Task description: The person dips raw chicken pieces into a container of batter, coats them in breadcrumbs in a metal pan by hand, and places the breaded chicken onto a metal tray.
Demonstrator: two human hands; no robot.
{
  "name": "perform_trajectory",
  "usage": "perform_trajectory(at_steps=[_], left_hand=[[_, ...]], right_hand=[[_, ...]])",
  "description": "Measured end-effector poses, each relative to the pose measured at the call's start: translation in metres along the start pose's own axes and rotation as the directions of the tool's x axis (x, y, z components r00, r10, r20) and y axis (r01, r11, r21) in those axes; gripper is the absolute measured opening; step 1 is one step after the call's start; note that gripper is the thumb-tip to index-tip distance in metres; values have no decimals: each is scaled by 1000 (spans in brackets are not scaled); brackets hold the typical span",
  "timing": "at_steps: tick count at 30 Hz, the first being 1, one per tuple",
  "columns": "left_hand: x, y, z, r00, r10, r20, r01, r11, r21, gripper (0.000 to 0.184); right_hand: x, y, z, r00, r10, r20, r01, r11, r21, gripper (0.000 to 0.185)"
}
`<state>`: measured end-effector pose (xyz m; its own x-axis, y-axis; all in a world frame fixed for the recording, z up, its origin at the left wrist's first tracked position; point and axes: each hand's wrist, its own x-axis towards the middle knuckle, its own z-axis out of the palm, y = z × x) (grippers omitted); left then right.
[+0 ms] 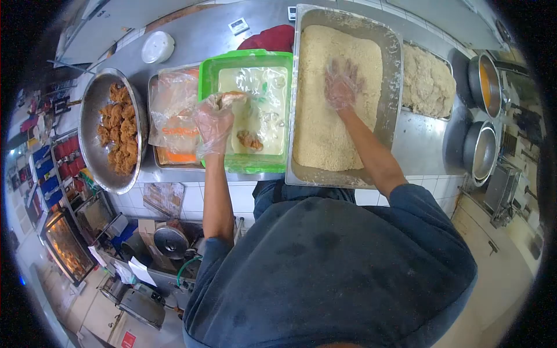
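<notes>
Over the green tub (pixel 249 162), left side, I have the left hand (pixel 214 124) closed on a piece of meat (pixel 234 95), while the right hand (pixel 342 87) lies spread wide on crumbs (pixel 322 139) in the right-hand tray (pixel 390 87).

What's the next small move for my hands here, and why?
I'd probably lower the piece of meat onto the crumbs beside your right hand. Your left hand holds it above the green tub of milky liquid, and your right hand already lies open on the crumbs next door.
</notes>
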<state>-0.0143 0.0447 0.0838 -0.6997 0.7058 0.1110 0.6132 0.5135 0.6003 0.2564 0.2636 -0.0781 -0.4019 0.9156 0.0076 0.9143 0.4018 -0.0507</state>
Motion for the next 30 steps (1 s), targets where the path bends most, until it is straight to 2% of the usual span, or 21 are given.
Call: perform_trajectory(at_steps=[1,4,7,8,10,13,16,19,20,22,23,25,26,28,29,30], left_hand=[[3,-6,3,1000,23,-4,-23,1000,-13,17],[1,1,1,995,-97,-23,95,992,-84,17],[8,-10,18,995,-95,-19,88,971,-224,19],[6,-11,19,998,-70,-1,69,981,-179,20],[12,6,9,1000,-21,15,22,996,-86,23],[13,16,7,1000,-5,-21,3,994,-106,24],[9,36,-8,993,-73,94,83,991,-108,24],[0,8,9,999,-29,-20,24,980,-197,24],[0,7,12,999,-44,23,47,982,-185,24],[-8,8,5,989,-89,121,105,985,-136,23],[-7,7,5,990,-70,120,95,971,-217,22],[-13,2,10,993,-45,111,83,926,-369,21],[-17,1,9,993,-77,89,102,937,-334,21],[-23,7,0,991,-117,68,131,955,-266,22],[-27,-1,4,991,-110,71,122,969,-213,21],[-28,-16,10,994,-94,58,102,981,-165,21]], right_hand=[[0,-1,7,1000,-1,-4,1,1000,11,63],[-15,-6,10,999,21,30,-19,998,-55,65],[-5,-15,-4,996,45,77,-40,996,-74,65],[-10,-14,-11,993,58,105,-52,996,-66,65],[-11,-9,-4,996,-16,83,20,999,-46,66],[-43,-9,-10,994,-62,85,63,998,-13,67],[-64,-8,-11,987,-97,129,100,995,-18,69],[-68,-16,-25,977,-80,199,95,993,-65,70],[-73,-12,-34,970,-71,232,96,990,-100,70],[-102,11,-16,980,-149,130,146,989,30,72],[-92,14,-1,979,-198,41,193,976,103,73],[-91,9,-10,974,-191,122,195,980,-26,75],[-104,9,-19,965,-177,193,197,976,-90,76],[-107,3,-32,952,-182,247,210,973,-93,77],[-104,3,-39,950,-180,254,212,972,-105,78],[-101,6,-37,958,-177,225,191,981,-42,78]])
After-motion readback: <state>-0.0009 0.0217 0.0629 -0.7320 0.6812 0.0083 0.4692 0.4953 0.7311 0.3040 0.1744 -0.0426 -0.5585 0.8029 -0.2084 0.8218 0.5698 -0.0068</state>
